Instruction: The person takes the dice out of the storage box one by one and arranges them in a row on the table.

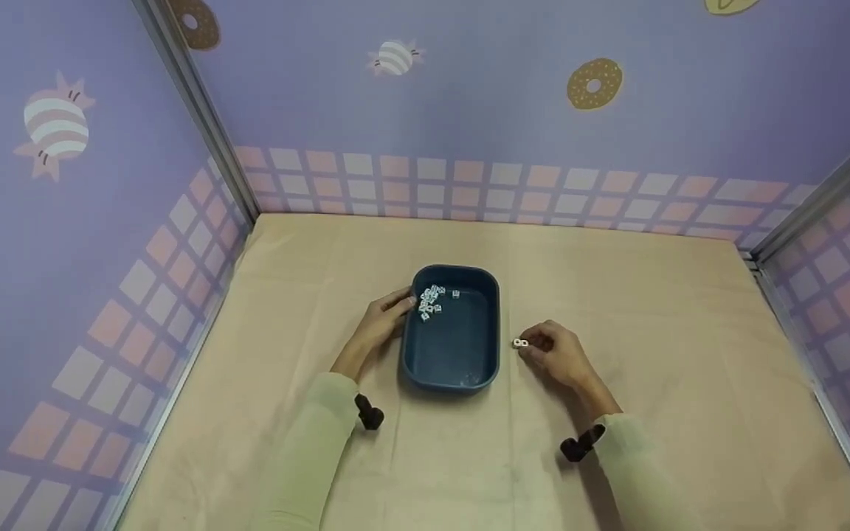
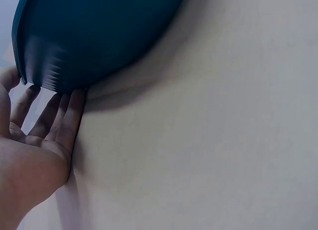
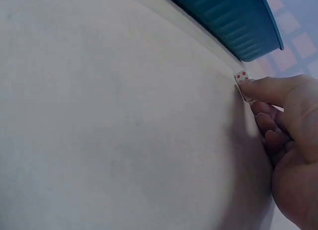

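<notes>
A dark blue rectangular tub [image 1: 451, 354] with rounded corners stands on the cloth. Several white dice [image 1: 431, 299] lie inside it, mostly bunched by its left wall. My left hand [image 1: 384, 317] holds the tub's left side, thumb at the rim and fingers against the outer wall; the left wrist view shows those fingers [image 2: 72, 115] spread beneath the tub's edge. Just right of the tub, my right hand [image 1: 558, 352] pinches two white dice [image 1: 520, 343] side by side, low over the cloth. One die [image 3: 242, 77] shows red pips by the thumb.
Beige cloth [image 1: 690, 310] covers the table, lightly creased. Purple walls [image 1: 469, 110] with sweets and checks enclose the back and both sides, joined by metal posts [image 1: 204, 110]. A dark wrist camera [image 1: 370, 413] sits on the left sleeve, another camera [image 1: 580, 445] on the right.
</notes>
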Tool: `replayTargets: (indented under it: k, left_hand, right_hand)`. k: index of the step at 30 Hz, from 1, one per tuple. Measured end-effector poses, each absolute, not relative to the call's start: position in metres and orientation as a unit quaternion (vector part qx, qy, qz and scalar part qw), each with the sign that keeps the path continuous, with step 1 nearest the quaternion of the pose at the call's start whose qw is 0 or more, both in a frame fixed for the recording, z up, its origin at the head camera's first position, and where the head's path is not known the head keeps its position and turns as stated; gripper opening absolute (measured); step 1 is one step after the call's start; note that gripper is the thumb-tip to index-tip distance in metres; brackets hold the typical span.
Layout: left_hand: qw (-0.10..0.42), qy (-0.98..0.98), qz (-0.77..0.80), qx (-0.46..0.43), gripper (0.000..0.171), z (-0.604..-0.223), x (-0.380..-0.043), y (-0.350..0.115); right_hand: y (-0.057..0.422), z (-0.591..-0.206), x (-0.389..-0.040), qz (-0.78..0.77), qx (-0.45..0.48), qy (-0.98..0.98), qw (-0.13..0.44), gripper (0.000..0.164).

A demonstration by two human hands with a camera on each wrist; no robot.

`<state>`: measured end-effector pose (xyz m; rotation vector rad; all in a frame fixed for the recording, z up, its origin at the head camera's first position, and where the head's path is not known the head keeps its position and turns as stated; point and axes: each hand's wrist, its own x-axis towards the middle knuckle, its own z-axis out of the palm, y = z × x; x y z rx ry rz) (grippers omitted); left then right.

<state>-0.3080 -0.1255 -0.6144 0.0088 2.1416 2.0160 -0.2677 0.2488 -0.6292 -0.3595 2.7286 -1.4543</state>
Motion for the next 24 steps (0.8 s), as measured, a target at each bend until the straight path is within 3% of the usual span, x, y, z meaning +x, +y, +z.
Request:
replayTargets:
  k: [13,24]
  left_hand:
    - [0.107,0.705,0.701,0.002,0.053,-0.6135,-0.308,-0.1254]
    - [0.106,0.723,0.683,-0.003,0.053,-0.6136,-0.3067,-0.1247]
  right_hand:
    - [0.2441,-0.6305,-0.2693,-0.455,-0.127,0.881,-0.006,0.011]
    - [0.2478,-0.6344,-0.2683,-0.495,-0.105,0.863,0.009,0.021]
